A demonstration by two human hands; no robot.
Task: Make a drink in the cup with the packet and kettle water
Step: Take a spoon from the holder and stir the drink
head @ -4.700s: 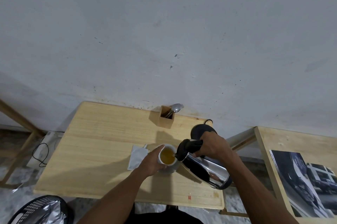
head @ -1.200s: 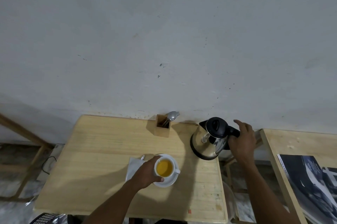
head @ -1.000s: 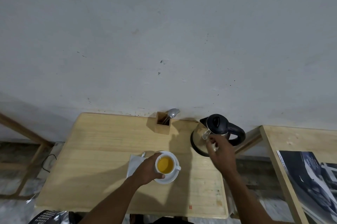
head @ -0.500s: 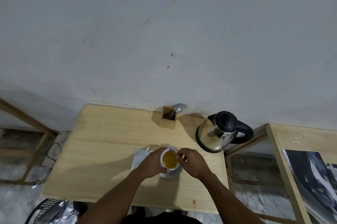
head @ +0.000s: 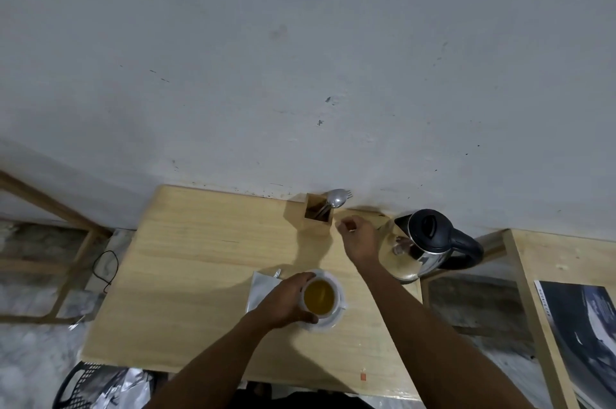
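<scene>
Since half a second earlier, right hand [head: 358,237] had left the cup [head: 319,297] and travelled to the table's far edge, arriving just beside the wooden holder [head: 318,211] with its spoon [head: 336,198]; fingers loosely curled, thumb and forefinger drawn near one another, nothing visibly pinched. Left hand [head: 290,300] wrapped around the cup's left side, steadying it on its saucer [head: 328,320] near the table's front-middle. Cup held amber liquid close to the rim. Packet [head: 260,288], white, lay flat just left of the saucer, partly under the left hand. Kettle [head: 423,245] stood upright at the far right corner, lid shut. Risks, as judged: a full cup could slop if jolted; the forearm reaching back could brush the hot kettle; the light holder could tip as the spoon was drawn. Surface: pale wooden table [head: 200,258], against a scuffed grey wall [head: 300,58]; second table [head: 540,262] to the right.
</scene>
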